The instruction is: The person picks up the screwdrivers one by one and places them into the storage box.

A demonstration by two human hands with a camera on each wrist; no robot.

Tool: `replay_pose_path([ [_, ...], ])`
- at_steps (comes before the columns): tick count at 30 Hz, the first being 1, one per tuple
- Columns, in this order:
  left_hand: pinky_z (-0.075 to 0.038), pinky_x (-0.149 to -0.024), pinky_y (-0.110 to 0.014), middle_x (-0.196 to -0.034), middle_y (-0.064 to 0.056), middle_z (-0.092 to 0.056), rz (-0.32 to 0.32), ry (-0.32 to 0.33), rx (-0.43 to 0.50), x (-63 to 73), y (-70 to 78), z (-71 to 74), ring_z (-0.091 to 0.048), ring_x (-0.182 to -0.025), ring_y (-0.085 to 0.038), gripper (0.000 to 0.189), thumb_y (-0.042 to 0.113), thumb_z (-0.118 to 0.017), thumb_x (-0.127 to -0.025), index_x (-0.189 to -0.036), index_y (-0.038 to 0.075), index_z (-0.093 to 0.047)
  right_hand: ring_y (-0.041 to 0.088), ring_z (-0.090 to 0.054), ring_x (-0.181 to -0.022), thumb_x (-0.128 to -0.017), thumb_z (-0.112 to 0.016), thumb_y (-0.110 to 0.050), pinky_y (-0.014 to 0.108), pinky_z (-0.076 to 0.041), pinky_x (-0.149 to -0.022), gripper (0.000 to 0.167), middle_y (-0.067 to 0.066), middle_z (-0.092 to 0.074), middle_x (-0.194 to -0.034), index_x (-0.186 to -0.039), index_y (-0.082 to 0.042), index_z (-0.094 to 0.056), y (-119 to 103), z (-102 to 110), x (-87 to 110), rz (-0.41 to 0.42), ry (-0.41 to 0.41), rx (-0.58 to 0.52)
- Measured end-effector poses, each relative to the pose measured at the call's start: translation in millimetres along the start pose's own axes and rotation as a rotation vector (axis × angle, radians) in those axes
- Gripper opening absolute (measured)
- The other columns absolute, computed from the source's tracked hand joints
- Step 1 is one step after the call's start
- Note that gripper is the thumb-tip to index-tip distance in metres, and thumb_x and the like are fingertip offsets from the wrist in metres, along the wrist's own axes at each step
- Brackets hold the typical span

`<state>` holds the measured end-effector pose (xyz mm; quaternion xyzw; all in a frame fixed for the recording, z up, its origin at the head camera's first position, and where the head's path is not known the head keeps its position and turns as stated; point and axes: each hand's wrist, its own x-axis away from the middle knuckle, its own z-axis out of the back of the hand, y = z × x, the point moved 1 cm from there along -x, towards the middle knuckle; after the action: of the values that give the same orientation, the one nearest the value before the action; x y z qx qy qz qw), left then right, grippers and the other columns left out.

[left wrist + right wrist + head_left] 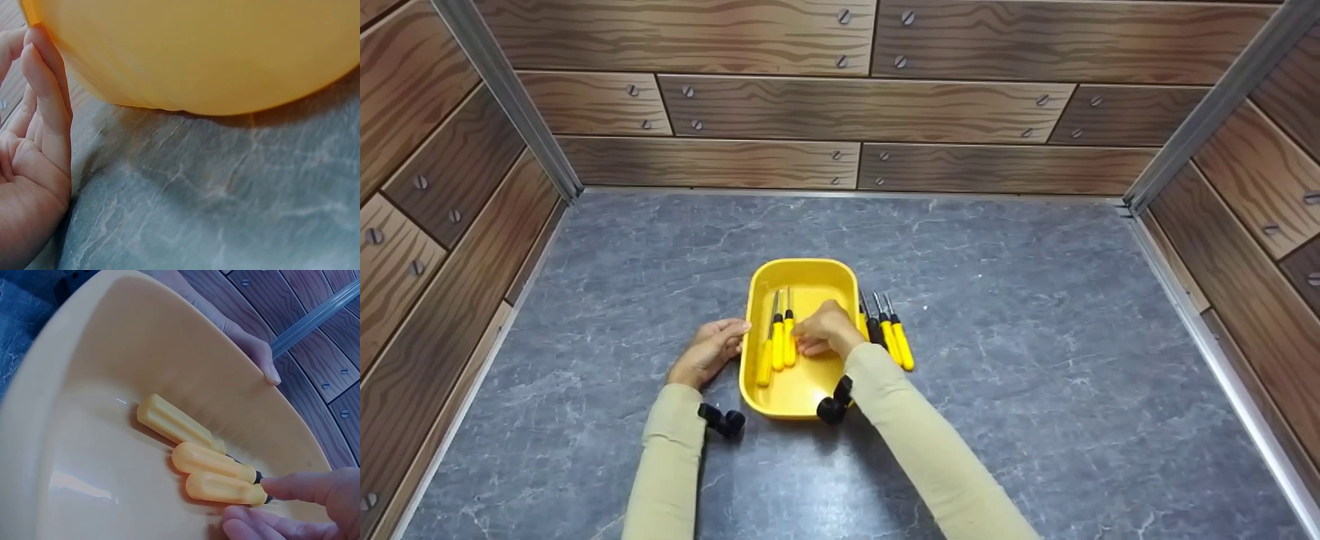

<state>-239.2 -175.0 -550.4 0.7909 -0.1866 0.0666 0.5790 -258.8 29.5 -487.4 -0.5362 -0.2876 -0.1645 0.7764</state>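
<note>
A yellow tray [802, 405] stands before me, its left rim pinched by my left hand [711, 351]. In the left wrist view those fingers [45, 73] meet at the tray's edge. Inside the tray, 3 screwdrivers with yellow handles lie side by side: the left one [765, 364], the middle one [778, 345] and the right one [789, 341]. Their shafts point away from me. My right hand [829, 328] reaches into the tray, just right of the right screwdriver. In the right wrist view its fingertips are apart, close around the black collar of that screwdriver [225, 488].
Outside the tray's right side, several more screwdrivers [896, 341] lie on the grey marbled surface [1035, 360], one with a black handle [874, 330]. My right sleeve [915, 420] passes over near them. Wood-patterned walls [855, 112] with metal edges enclose the surface.
</note>
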Motion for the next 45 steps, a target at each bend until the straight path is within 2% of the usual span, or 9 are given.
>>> replay_pose_path([
  [18, -0.046, -0.058, -0.012, -0.070, 0.006, -0.066, 0.014, -0.011, -0.034, 0.1, 0.8, 0.6, -0.056, -0.061, -0.001, 0.011, 0.008, -0.055, -0.094, -0.101, 0.002, -0.060, 0.013, -0.061, -0.049, -0.082, -0.071, -0.003, 0.030, -0.061, -0.063, 0.023, 0.006, -0.062, -0.060, -0.100, 0.008, -0.061, -2, 5, 3.5, 0.026, -0.015, 0.007],
  [31, -0.047, -0.058, -0.012, -0.069, 0.006, -0.066, -0.009, -0.007, 0.000, 0.0, 0.2, -0.2, -0.057, -0.061, -0.001, 0.010, 0.006, -0.053, -0.093, -0.090, 0.008, -0.063, 0.013, -0.061, -0.048, -0.082, -0.070, -0.001, 0.031, -0.061, -0.061, 0.015, 0.007, -0.062, -0.058, -0.076, -0.002, -0.056, -4, 12, 11.4, 0.097, -0.052, -0.015],
  [35, -0.047, -0.058, -0.011, -0.069, 0.006, -0.065, -0.007, -0.003, -0.001, -0.9, -0.5, -0.3, -0.056, -0.060, -0.001, 0.010, 0.007, -0.053, -0.092, -0.090, 0.008, -0.063, 0.012, -0.061, -0.049, -0.082, -0.069, -0.001, 0.030, -0.061, -0.061, 0.009, 0.007, -0.063, -0.060, -0.084, 0.002, -0.062, -4, 13, 13.9, 0.105, -0.061, -0.015],
  [40, -0.045, -0.057, -0.012, -0.067, 0.006, -0.064, -0.006, -0.003, -0.014, -1.2, -0.8, -0.1, -0.054, -0.059, -0.002, 0.009, 0.006, -0.053, -0.093, -0.091, 0.006, -0.061, 0.012, -0.062, -0.051, -0.082, -0.071, -0.003, 0.032, -0.062, -0.070, 0.022, 0.012, -0.069, -0.069, -0.100, 0.009, -0.067, -6, 16, 19.1, 0.111, -0.063, 0.016],
  [45, -0.045, -0.056, -0.012, -0.067, 0.007, -0.064, -0.001, -0.003, -0.018, -1.3, -1.5, 0.5, -0.053, -0.058, -0.002, 0.008, 0.007, -0.052, -0.094, -0.092, 0.007, -0.060, 0.009, -0.062, -0.051, -0.084, -0.071, -0.006, 0.033, -0.061, -0.076, 0.025, 0.008, -0.068, -0.064, -0.104, 0.008, -0.068, -8, 21, 22.6, 0.118, -0.073, 0.061],
])
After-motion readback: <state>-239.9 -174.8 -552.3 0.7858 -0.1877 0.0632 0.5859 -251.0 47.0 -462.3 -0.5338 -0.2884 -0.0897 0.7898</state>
